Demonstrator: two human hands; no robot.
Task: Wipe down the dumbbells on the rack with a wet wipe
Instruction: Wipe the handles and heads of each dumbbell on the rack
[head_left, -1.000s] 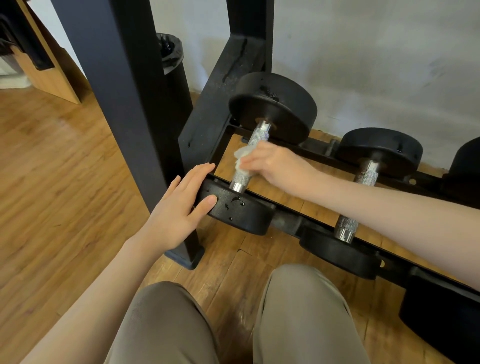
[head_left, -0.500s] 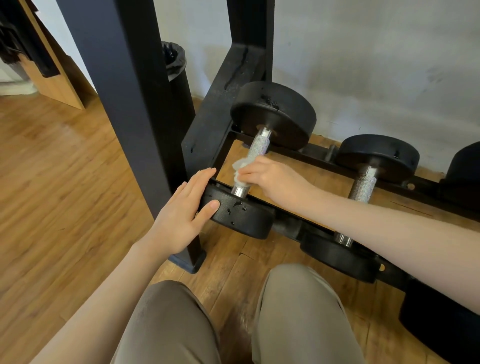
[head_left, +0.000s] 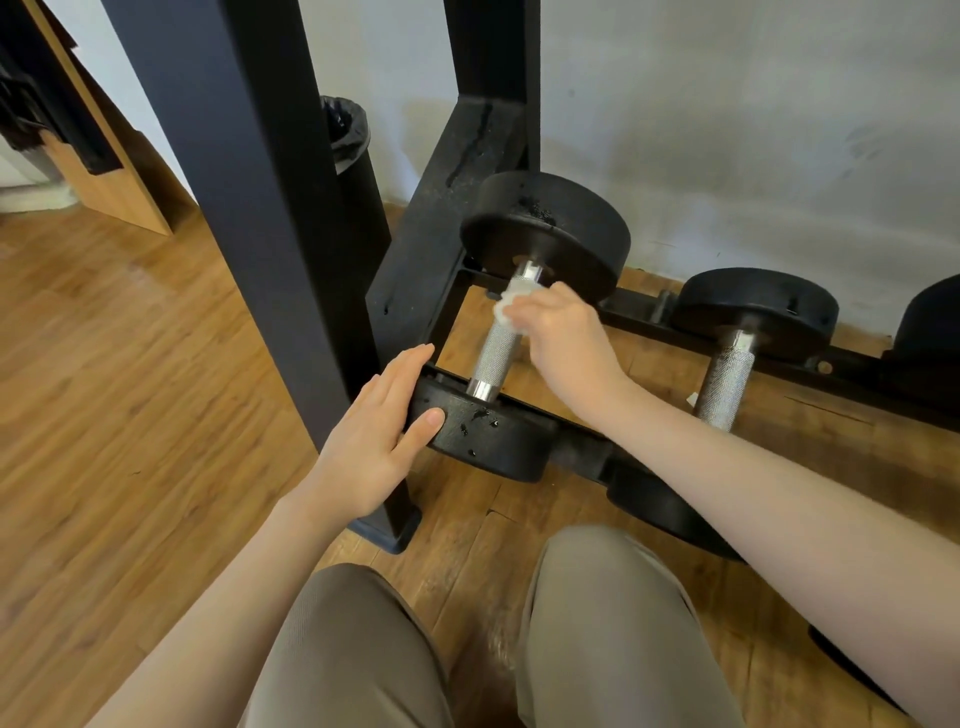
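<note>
Nearest the camera, two knees (head_left: 467, 649) in tan trousers fill the bottom of the view above a wood floor (head_left: 104, 415). Just beyond them the left hand (head_left: 374, 436) lies flat with straight fingers against the left side of the near black weight of the first dumbbell (head_left: 496, 353), thumb pressed on its top face; this grip is wide and holds nothing. That near weight shows dark wet spots and sits on the front rail of the rack (head_left: 270, 208), beside the rack's thick black post and its foot on the floor. The right forearm crosses in from the right over the near weight of a second dumbbell (head_left: 727, 379), hiding part of it. The right hand (head_left: 561, 338) reaches the upper part of the first dumbbell's knurled metal handle, where its fingers curl around a crumpled white wipe (head_left: 506, 306); the grip holds the wipe against the handle, close to the far weight. The lower part of the handle is bare and shiny. The far weights of both dumbbells rest on the back rail. Behind the post stands a black bin (head_left: 353, 171) with a bag liner, near a pale, scuffed wall (head_left: 727, 130).
</note>
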